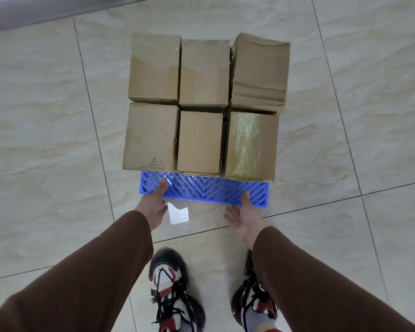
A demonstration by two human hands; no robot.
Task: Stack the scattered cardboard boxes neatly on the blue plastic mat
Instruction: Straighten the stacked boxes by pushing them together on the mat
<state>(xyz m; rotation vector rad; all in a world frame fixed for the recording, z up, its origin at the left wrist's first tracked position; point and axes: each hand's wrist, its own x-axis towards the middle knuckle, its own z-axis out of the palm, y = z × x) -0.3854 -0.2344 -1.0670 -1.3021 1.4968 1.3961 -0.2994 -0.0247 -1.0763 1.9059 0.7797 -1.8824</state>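
Observation:
Several brown cardboard boxes [201, 104] stand packed in two rows of three on the blue plastic lattice mat [213, 189]. Only the mat's near strip shows in front of them. The far right box [259, 70] is crumpled and the near right box [250, 146] carries yellowish tape. My left hand [152, 207] is at the mat's near left edge, its thumb lying on the lattice and its fingers hanging loose below. At the near right edge my right hand [243, 216] has its thumb on the mat, palm turned inward and fingers spread and relaxed.
The mat lies on a glossy beige tiled floor [58, 116] with dark grout lines. My two sneakers [170, 291] stand just behind my hands. A grey wall base [34, 10] runs along the far left. A bright light reflection [177, 213] shines between my hands.

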